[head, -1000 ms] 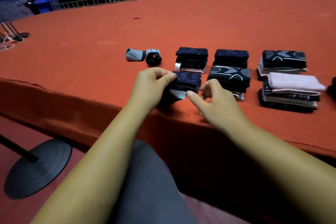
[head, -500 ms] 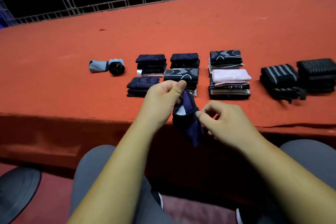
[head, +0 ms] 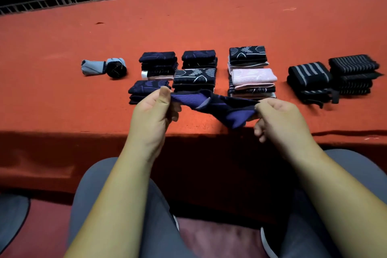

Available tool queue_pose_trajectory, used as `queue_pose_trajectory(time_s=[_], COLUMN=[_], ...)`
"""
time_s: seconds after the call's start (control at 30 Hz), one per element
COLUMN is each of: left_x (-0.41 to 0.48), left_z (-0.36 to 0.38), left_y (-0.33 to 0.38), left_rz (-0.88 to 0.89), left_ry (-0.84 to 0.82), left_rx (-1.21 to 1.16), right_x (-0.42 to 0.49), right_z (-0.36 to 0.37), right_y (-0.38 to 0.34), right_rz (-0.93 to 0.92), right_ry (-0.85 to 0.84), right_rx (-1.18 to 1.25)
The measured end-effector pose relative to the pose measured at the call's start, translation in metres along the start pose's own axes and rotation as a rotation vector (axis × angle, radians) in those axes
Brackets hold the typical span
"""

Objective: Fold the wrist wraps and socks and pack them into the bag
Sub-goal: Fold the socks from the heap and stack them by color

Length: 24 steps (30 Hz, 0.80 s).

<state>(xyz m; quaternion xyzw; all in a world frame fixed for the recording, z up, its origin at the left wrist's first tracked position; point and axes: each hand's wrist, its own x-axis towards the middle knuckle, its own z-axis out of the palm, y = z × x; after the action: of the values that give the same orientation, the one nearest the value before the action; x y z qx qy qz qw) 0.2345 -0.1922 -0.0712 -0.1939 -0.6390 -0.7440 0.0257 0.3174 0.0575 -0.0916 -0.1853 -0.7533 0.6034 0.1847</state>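
Both hands hold one dark blue sock [head: 211,103] above the near edge of the red table [head: 62,94]. The left hand [head: 152,115] pinches its left end. The right hand [head: 278,117] pinches its right end. Folded socks [head: 194,77] sit just behind.

**A:** so where's the cam actually sitting?

**B:** on the person's head, aimed forward and down. Wide lens. Forearms come in from the bottom edge, and the left hand [head: 150,115] and right hand [head: 280,119] sit close, mid-frame. The left knee [head: 98,184] is right underneath, and the red table [head: 62,100] runs away behind.

**A:** other angles?

**B:** just this one view.
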Motion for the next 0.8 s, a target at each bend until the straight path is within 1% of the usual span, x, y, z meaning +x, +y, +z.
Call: queue_pose_trajectory(time_s=[0.13,0.27,0.37,0.43,0.47,0.53,0.6,0.63,0.67,0.73,0.77,0.8], left_x=[0.003,0.012,0.019,0.02,0.018,0.011,0.0,-0.005,-0.008,-0.009,-0.01,-0.012], left_z=[-0.018,-0.042,-0.056,-0.061,-0.063,-0.066,-0.064,-0.06,-0.057,-0.048,-0.04,-0.032], left_y=[-0.008,-0.01,-0.013,-0.018,-0.019,-0.018,-0.012,-0.009,-0.008,-0.008,-0.007,-0.008], left_rz=[-0.026,-0.088,-0.131,-0.132,-0.126,-0.118,-0.121,-0.127,-0.119,-0.041,-0.007,0.001], left_ry=[0.114,0.332,0.461,0.447,0.384,0.154,-0.105,-0.193,-0.231,-0.209,-0.207,-0.233], left_rx=[-0.075,-0.151,-0.198,-0.245,-0.261,-0.209,-0.107,-0.065,0.005,0.269,0.379,0.434], right_x=[0.01,0.017,0.017,0.014,0.013,0.011,0.009,0.008,0.006,0.002,0.0,-0.002], right_z=[0.002,0.007,0.01,0.013,0.014,0.016,0.017,0.016,0.015,0.011,0.01,0.009], right_y=[0.006,0.002,-0.001,-0.003,-0.003,-0.001,0.003,0.004,0.005,0.008,0.009,0.009], right_rz=[0.04,0.174,0.281,0.285,0.256,0.134,-0.01,-0.066,-0.122,-0.228,-0.268,-0.29], right_ry=[0.121,0.182,0.11,-0.033,-0.123,-0.252,-0.31,-0.328,-0.344,-0.38,-0.421,-0.468], right_rx=[0.17,0.53,0.807,0.92,0.911,0.746,0.6,0.534,0.431,0.177,0.098,0.055])
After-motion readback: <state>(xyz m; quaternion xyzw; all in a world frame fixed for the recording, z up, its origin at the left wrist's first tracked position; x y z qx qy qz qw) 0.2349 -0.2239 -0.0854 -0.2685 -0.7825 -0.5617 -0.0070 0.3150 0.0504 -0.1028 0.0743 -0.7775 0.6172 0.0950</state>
